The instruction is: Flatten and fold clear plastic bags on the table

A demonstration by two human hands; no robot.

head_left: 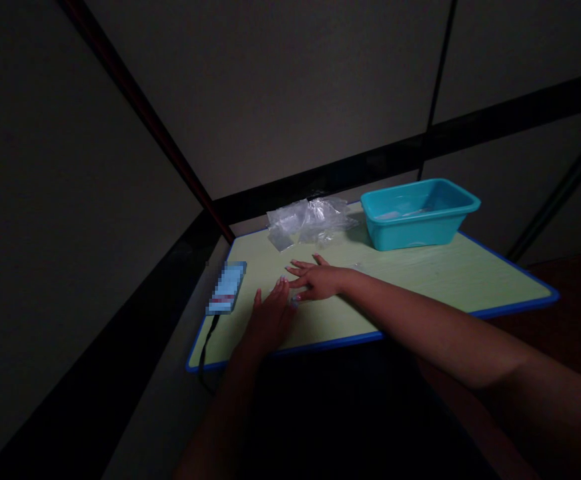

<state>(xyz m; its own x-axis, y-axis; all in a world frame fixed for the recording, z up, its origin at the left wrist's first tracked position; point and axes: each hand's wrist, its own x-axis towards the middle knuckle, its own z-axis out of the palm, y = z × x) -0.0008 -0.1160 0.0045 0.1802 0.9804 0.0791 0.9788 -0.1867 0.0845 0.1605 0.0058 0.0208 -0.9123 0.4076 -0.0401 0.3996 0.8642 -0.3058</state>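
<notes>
My left hand (269, 316) lies low over the pale green tabletop (475, 270), its fingers stretched forward and the thumb apart. Just to its right, my right hand (315, 280) rests palm down with the fingers spread, pointing left. The fingertips of both hands come close together or touch. A faint clear plastic edge (357, 267) shows beside the right wrist; how much of it lies under the hands is hidden. Beyond the hands, a loose pile of clear plastic bags (315, 220) lies at the back of the table.
At the back right stands a turquoise plastic basin (415, 230) with some clear or whitish material inside. A phone (226, 288), its screen blurred, lies at the left edge with a dark strap (203, 353) hanging down. Blue edging rims the table; panelled walls stand behind and left.
</notes>
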